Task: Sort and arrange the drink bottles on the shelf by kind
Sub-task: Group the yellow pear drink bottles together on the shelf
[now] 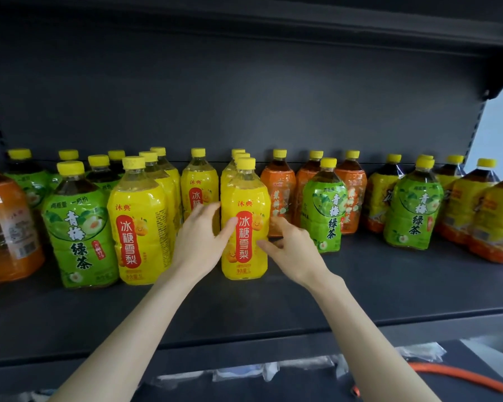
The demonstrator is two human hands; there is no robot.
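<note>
The left hand grips the yellow bottle, with its fingers curled round the left side and its thumb pressed on the red label at the front. The right hand is at the bottle's right side. Its thumb tip touches the bottle low down and its fingers are loosely bent beside it; whether it truly grasps cannot be told. The bottle stands upright on the shelf between the two hands, at the front of a file of like bottles.

Just beyond the left fingers stands a second yellow bottle. Left of the left hand come a yellow row, then a green row, then a big orange bottle at the edge.

Just beyond the right hand stand orange bottles and a green bottle. Farther right are a far green bottle and amber bottles.
</note>
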